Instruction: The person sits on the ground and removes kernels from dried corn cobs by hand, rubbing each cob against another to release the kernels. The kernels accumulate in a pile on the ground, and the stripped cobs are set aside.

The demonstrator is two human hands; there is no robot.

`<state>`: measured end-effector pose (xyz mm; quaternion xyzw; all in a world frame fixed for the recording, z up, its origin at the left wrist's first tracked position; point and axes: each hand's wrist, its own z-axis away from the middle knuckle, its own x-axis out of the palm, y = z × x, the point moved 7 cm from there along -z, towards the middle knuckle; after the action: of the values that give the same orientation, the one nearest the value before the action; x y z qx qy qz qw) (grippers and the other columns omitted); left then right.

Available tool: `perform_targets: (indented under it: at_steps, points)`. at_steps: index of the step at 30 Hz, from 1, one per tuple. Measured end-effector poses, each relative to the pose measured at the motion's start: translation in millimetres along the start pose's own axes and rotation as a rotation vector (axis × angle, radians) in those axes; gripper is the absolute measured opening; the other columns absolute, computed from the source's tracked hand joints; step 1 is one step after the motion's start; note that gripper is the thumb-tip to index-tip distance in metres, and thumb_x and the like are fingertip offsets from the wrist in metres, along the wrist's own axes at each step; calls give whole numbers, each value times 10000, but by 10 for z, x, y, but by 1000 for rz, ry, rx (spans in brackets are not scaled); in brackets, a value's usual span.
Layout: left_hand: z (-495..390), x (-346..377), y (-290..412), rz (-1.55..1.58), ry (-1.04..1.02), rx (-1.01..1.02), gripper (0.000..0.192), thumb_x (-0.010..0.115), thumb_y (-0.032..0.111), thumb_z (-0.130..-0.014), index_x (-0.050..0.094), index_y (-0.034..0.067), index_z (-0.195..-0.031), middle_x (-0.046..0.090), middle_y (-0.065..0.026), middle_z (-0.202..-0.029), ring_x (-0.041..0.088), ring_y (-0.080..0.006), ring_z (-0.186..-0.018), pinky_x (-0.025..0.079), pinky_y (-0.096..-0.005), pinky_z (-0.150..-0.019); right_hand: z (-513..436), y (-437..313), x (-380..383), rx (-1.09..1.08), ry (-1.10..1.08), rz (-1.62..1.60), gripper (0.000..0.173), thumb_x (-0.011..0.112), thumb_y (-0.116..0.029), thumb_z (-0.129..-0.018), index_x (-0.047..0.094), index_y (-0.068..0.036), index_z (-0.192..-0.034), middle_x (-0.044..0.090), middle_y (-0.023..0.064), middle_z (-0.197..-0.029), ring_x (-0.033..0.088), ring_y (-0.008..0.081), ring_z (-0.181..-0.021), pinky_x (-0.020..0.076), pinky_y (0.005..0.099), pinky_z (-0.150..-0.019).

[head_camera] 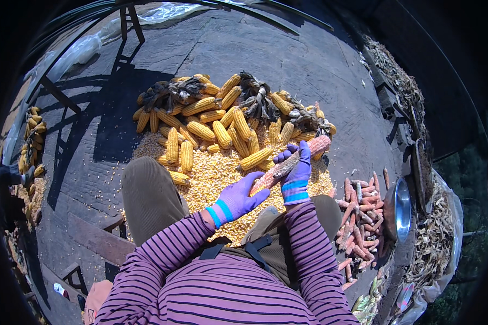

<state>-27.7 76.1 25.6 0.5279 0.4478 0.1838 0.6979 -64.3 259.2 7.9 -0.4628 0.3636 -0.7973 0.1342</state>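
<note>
In purple gloves with blue-striped cuffs, both my hands are on largely stripped corn cob. My right hand (pixel 297 172) is wrapped around a pinkish corn cob (pixel 318 145) whose upper end juts past the fingers. My left hand (pixel 238 199) grips the lower end, where a few yellow kernels show between thumb and fingers. I cannot tell whether this is one long cob or two pressed together. Loose yellow corn kernels (pixel 211 170) lie heaped beneath, between my knees. Beyond them rises a pile of unshelled yellow corn ears (pixel 201 105), some tied by dark dried husks (pixel 258 97).
Bare pink cobs (pixel 360 215) are piled at the right beside a metal basin (pixel 398 209). Dry husks (pixel 433 235) line the right edge. A wooden bench (pixel 99 237) stands by my left knee. More corn ears (pixel 33 134) lie far left, near another person's hand (pixel 27 176).
</note>
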Motion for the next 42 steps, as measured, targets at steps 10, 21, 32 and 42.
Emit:
perform_targets:
  at_steps: [10, 21, 32, 42]
  points:
    - [-2, 127, -262, 162, -25, -47, 357, 477, 398, -1032, 616, 68, -1032, 673, -236, -863, 658, -429, -854, 519, -448, -763, 77, 47, 59, -25, -10, 95, 450, 641, -462, -945, 560, -21, -910, 500, 48, -615, 522, 187, -530, 491, 347, -543]
    - [-48, 129, -227, 30, -53, -212, 359, 525, 334, -1012, 606, 37, -1196, 650, -206, -854, 648, -406, -854, 530, -428, -804, 77, 30, 61, -47, 14, 225, 460, 635, -479, -949, 566, -26, -917, 498, 35, -618, 529, 178, -551, 490, 335, -544]
    - [1, 12, -46, 55, 75, 23, 496, 555, 473, -975, 558, 48, -1231, 650, -234, -1088, 652, -389, -1023, 519, -445, -882, 7, 13, -5, -45, 59, 143, 461, 661, -478, -930, 567, -27, -922, 518, 46, -636, 539, 183, -554, 503, 334, -550]
    - [61, 33, -23, -60, 24, -46, 377, 530, 439, -994, 590, 80, -1090, 650, -242, -917, 637, -426, -937, 505, -498, -770, 51, 15, -35, -47, 110, 196, 456, 667, -493, -922, 571, -48, -901, 509, 27, -619, 527, 174, -530, 470, 324, -516]
